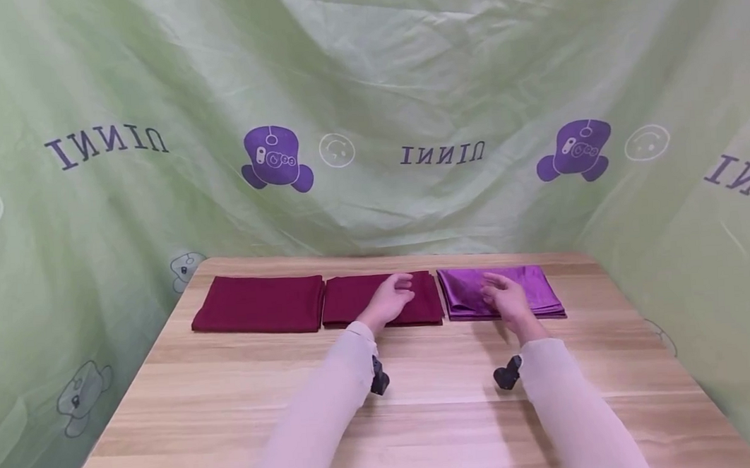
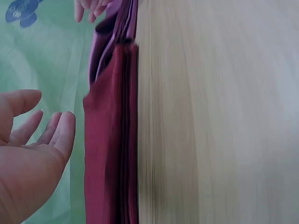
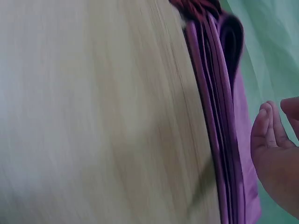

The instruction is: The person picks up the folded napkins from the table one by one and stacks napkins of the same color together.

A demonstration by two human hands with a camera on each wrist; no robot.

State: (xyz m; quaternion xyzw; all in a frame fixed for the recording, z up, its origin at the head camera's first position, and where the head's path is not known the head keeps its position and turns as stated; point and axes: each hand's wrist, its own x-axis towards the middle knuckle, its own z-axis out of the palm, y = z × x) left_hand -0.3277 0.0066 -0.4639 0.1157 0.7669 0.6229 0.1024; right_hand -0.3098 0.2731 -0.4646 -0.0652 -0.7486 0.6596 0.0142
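Note:
Three folded cloths lie in a row along the table's far side. A dark red cloth (image 1: 260, 303) is at the left, a second dark red cloth (image 1: 346, 295) in the middle, and a shiny purple cloth (image 1: 533, 286) at the right. Over the middle cloth hovers my left hand (image 1: 389, 300), its fingers relaxed and holding nothing; the left wrist view shows a gap between it and the cloth (image 2: 100, 154). My right hand (image 1: 507, 299) is above the purple cloth, fingers loosely bent, with nothing in it. In the right wrist view that hand (image 3: 278, 154) is apart from the layered purple folds (image 3: 219, 116).
The wooden table (image 1: 442, 428) spreads out in front of the cloths. A green curtain (image 1: 374, 213) with purple figures hangs behind the table and on both sides. Small black devices (image 1: 508, 373) are strapped at both wrists.

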